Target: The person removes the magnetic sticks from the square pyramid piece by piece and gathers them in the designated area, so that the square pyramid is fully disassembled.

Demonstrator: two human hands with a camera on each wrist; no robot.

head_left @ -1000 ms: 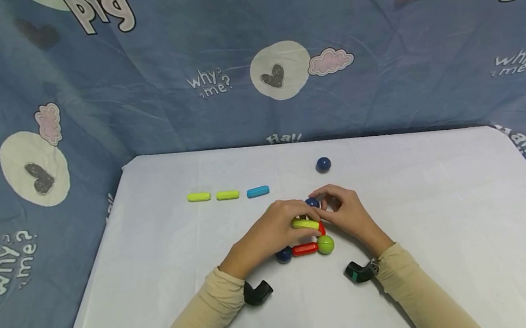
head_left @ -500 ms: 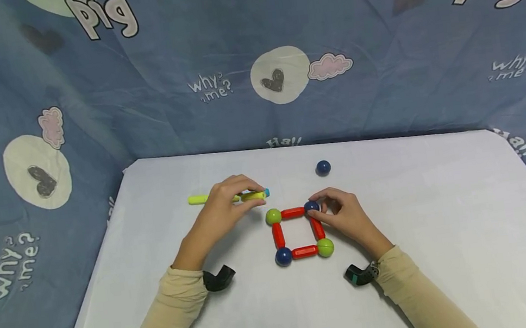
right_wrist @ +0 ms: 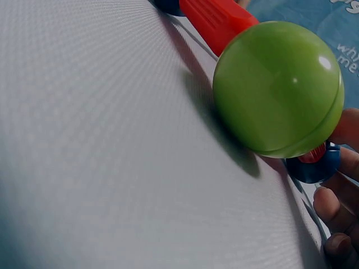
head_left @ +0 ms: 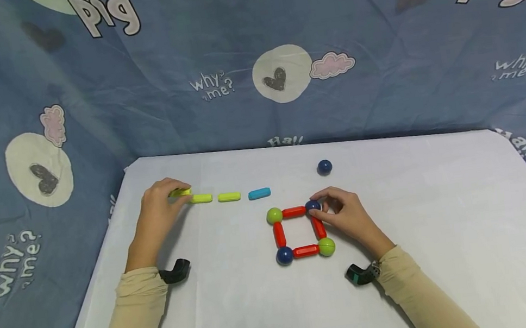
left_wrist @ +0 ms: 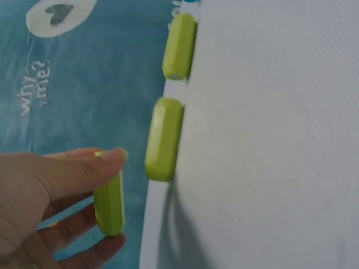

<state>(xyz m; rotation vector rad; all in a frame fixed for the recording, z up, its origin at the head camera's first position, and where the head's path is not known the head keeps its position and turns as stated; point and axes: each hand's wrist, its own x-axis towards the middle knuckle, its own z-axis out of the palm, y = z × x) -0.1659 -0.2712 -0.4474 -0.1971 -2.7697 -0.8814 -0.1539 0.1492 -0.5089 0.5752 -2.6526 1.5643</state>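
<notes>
My left hand [head_left: 157, 212] pinches a yellow-green stick [left_wrist: 109, 204] between thumb and fingers, just left of a row of sticks. That row has a yellow-green stick [head_left: 201, 198], a second yellow-green stick [head_left: 229, 196] and a blue stick [head_left: 259, 193]. My right hand [head_left: 345, 214] holds the dark blue ball [head_left: 312, 206] at the far right corner of a square. Red sticks [head_left: 306, 251] form its sides. Green balls [head_left: 327, 247] and another dark blue ball [head_left: 285, 256] make the other corners. In the right wrist view, the near green ball [right_wrist: 277, 89] partly covers the held ball.
A loose dark blue ball [head_left: 325, 167] lies beyond the square, towards the back of the white table [head_left: 426, 209]. A blue printed cloth [head_left: 218, 120] hangs behind the table. Each wrist wears a black camera mount [head_left: 175, 271].
My left hand has carried the yellow-green stick from above the square, over the row, to the row's left end. The right hand stays at the corner ball.
</notes>
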